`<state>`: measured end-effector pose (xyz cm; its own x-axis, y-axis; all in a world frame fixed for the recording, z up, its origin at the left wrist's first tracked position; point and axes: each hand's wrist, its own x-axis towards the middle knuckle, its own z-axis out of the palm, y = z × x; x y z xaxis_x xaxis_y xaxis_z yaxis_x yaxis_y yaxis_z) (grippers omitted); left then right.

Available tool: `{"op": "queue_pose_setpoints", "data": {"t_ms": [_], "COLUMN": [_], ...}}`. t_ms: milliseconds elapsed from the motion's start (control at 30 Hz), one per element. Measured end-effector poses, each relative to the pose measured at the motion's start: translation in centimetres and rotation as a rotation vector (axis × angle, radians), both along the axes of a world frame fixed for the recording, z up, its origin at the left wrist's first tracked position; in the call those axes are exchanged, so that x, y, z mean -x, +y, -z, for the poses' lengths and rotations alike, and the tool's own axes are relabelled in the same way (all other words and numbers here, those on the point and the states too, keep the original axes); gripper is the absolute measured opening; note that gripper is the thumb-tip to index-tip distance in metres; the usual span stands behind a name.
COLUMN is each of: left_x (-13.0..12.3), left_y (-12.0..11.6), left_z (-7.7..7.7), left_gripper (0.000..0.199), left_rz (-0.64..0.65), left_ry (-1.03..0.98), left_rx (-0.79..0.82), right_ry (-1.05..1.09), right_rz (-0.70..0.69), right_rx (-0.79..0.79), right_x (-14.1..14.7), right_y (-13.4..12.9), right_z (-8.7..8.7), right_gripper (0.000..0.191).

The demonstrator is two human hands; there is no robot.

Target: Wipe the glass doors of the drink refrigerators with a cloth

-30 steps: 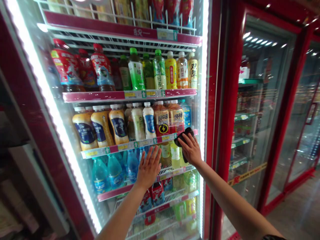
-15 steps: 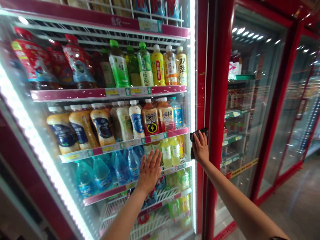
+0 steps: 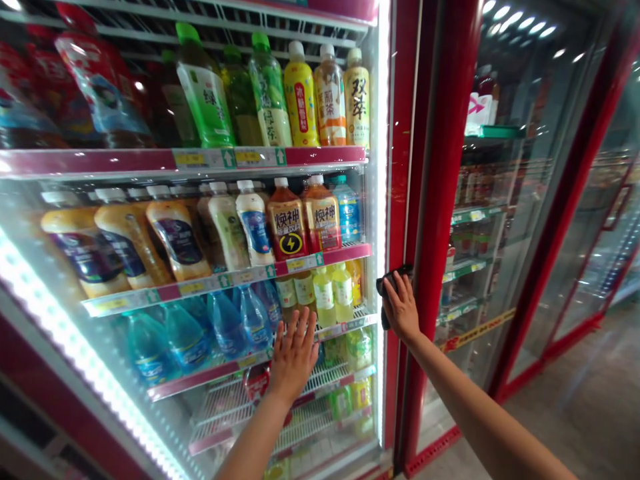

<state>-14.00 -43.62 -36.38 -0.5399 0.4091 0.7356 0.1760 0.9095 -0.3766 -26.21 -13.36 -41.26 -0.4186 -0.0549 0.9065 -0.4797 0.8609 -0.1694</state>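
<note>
My left hand (image 3: 295, 353) is raised with its fingers stretched out, in front of the lower shelves of a lit drinks cooler, and holds nothing. Beyond it, blue bottles (image 3: 227, 323) and pale yellow bottles (image 3: 324, 297) stand on a shelf. My right hand (image 3: 400, 307) is pressed over a black handle or grip (image 3: 385, 287) at the right edge of the cooler, beside its red frame (image 3: 400, 200). The palm side of that hand is hidden, and whether the black thing is fixed to the frame is unclear.
Shelves (image 3: 320, 257) hold more bottles, among them green tea bottles (image 3: 205, 93) and brown ones (image 3: 287, 220). At the right stand further red-framed glass coolers (image 3: 550, 220) above a grey floor (image 3: 560, 413).
The view has come closer to the cooler, and the upper shelves sit higher and further left. My left hand sits slightly lower and left; my right hand remains over the black thing.
</note>
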Motion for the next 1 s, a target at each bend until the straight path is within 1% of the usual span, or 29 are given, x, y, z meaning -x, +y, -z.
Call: {"op": "queue_pose_setpoints", "data": {"t_ms": [33, 67, 100, 133, 167, 233, 267, 300, 333, 367, 400, 433, 500, 533, 567, 600, 633, 667, 733, 767, 800, 833, 867, 900, 933, 1000], "left_x": [0.1, 0.3, 0.3, 0.3, 0.3, -0.1, -0.4, -0.7, -0.9, -1.2, -1.3, -1.4, -1.4, -1.3, -1.2, -1.2, -1.2, -1.2, -1.6, -1.9, -2.2, -2.6, -2.9, -3.3, -3.5, -3.9], "left_y": [0.2, 0.4, 0.7, 0.8, 0.9, 0.8, 0.6, 0.4, 0.2, 0.0, -0.1, -0.2, 0.0, 0.1, 0.2, 0.3, 0.3, 0.1, -0.7, -1.3, -2.0, -2.8, -3.6, -4.3, -4.9, -5.9], "left_z": [0.2, 0.4, 0.6, 1.0, 1.3, 2.1, 2.5, 2.8, 3.1, 3.4, 3.6, 3.8, 4.2, 4.5, 4.8, 5.1, 5.4, 5.7, 6.1, 6.2, 6.2, 6.1, 6.0, 5.8, 5.6, 5.3], "left_gripper": [0.082, 0.082, 0.083, 0.084, 0.085, 0.086, 0.085, 0.084, 0.083, 0.082, 0.082, 0.082, 0.084, 0.086, 0.089, 0.092, 0.095, 0.099, 0.104, 0.106, 0.109, 0.111, 0.113, 0.114, 0.115, 0.116], "left_rz": [-0.006, -0.012, -0.016, -0.021, -0.026, -0.037, -0.040, -0.043, -0.046, -0.052, -0.061, -0.072, -0.095, -0.107, -0.120, -0.133, -0.146, -0.157, -0.174, -0.181, -0.191, -0.203, -0.214, -0.224, -0.234, -0.247], "left_ry": [0.001, 0.001, -0.001, -0.005, -0.012, -0.030, -0.038, -0.044, -0.047, -0.048, -0.047, -0.044, -0.034, -0.027, -0.021, -0.017, -0.017, -0.022, -0.045, -0.060, -0.076, -0.089, -0.098, -0.101, -0.098, -0.078], "left_rx": [-0.006, -0.010, -0.014, -0.017, -0.022, -0.025, -0.023, -0.018, -0.013, -0.012, -0.014, -0.020, -0.030, -0.029, -0.022, -0.011, 0.001, 0.013, 0.026, 0.026, 0.022, 0.015, 0.007, 0.000, -0.006, -0.009], "right_ry": [0.017, 0.030, 0.039, 0.042, 0.040, 0.026, 0.017, 0.007, 0.002, 0.000, 0.005, 0.016, 0.051, 0.064, 0.072, 0.077, 0.077, 0.072, 0.056, 0.047, 0.044, 0.047, 0.057, 0.073, 0.093, 0.130], "right_rz": [0.003, 0.013, 0.028, 0.044, 0.054, 0.043, 0.026, 0.007, -0.007, -0.013, -0.011, -0.003, 0.017, 0.019, 0.011, -0.013, -0.057, -0.117, -0.245, -0.283, -0.293, -0.272, -0.231, -0.183, -0.135, -0.075], "right_rx": [0.028, 0.053, 0.069, 0.072, 0.056, -0.031, -0.083, -0.124, -0.139, -0.123, -0.077, -0.013, 0.112, 0.140, 0.132, 0.083, -0.006, -0.120, -0.350, -0.415, -0.428, -0.386, -0.304, -0.204, -0.100, 0.047], "right_x": [0.4, 0.6, 0.5, 0.1, -0.5, -1.8, -2.3, -2.6, -2.6, -2.4, -2.1, -1.6, -1.1, -1.2, -1.5, -2.1, -2.8, -3.5, -4.5, -4.7, -4.6, -4.3, -3.8, -3.3, -2.9, -2.8], "right_y": [-0.2, -0.5, -0.9, -1.2, -1.5, -1.6, -1.4, -1.1, -0.9, -0.8, -1.0, -1.6, -3.9, -5.3, -6.6, -7.6, -8.2, -8.3, -6.8, -5.6, -4.4, -3.5, -3.0, -3.1, -3.9, -7.3], "right_z": [-1.0, -1.3, -0.8, 0.4, 2.0, 5.8, 7.2, 8.0, 8.0, 7.3, 6.0, 4.2, 0.9, -0.2, -0.6, -0.3, 0.6, 1.9, 4.8, 5.9, 6.5, 6.5, 5.9, 4.7, 3.2, 0.1], "right_gripper": [0.063, 0.064, 0.065, 0.067, 0.069, 0.071, 0.071, 0.070, 0.069, 0.068, 0.068, 0.068, 0.070, 0.071, 0.073, 0.073, 0.072, 0.070, 0.066, 0.065, 0.066, 0.066, 0.066, 0.067, 0.067, 0.068]}}
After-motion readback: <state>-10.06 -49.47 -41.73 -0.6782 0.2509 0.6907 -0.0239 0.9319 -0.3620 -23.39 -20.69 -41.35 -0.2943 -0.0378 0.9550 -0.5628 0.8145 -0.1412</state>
